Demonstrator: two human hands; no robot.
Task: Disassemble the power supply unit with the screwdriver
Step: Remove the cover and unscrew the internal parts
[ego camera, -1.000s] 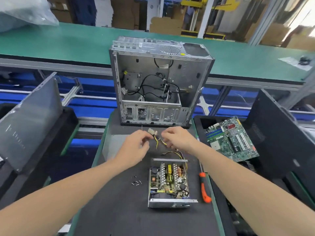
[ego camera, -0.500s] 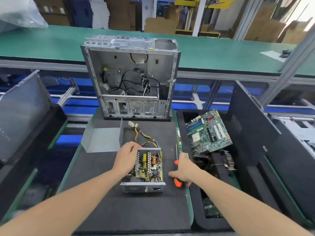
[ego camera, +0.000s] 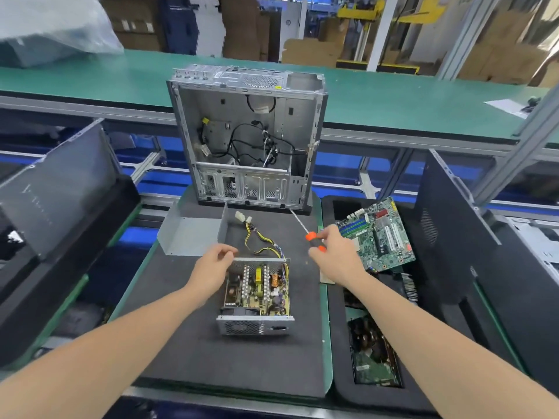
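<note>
Orange screwdriver (ego camera: 311,237) is gripped in the right fingers (ego camera: 328,234), so clamp the loose-curled left fingers (ego camera: 226,253) on the power supply unit's (ego camera: 257,293) far corner.

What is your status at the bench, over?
Right grip holds orange-and-black screwdriver. Left grip at far-left corner of open grey metal power supply unit, hold unclear. Circuit board exposed; nothing over it.

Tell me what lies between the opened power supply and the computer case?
In the head view: its yellow-black wires with white connectors, on the dark mat.
</note>
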